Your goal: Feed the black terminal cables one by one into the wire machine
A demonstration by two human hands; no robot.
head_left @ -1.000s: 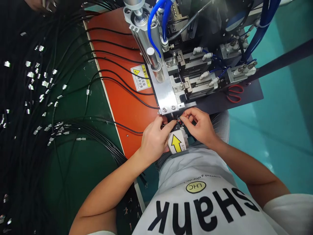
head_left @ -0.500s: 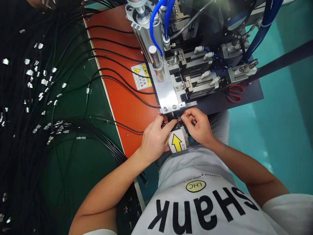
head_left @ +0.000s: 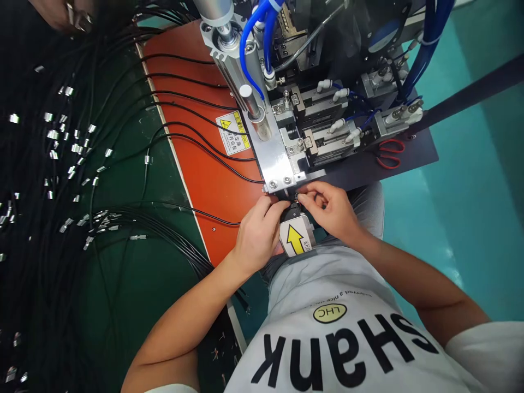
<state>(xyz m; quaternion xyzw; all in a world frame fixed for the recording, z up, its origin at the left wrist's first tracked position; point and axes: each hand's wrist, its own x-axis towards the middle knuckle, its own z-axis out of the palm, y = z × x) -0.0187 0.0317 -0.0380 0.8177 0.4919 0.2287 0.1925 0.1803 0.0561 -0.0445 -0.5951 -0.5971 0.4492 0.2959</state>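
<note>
Working nearly together, hands beside a yellow-arrow label, grip unclear, shirt lettered "SHank", "LHC"

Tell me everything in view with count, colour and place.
machine: one, silver and black, top centre
panel: one, orange, centre left
warning label: one, yellow and white, on panel
arrow label: one, yellow and white, centre
tubes: several, blue, machine top
cables: many, black, left
metal tips: many, silver, left
loop handles: two, red, right
table: one, green, left
floor: one, teal, right
another person's hand: one, bare, top left
shirt: one, white, bottom
left hand: one, bare, centre
right hand: one, bare, centre
</note>
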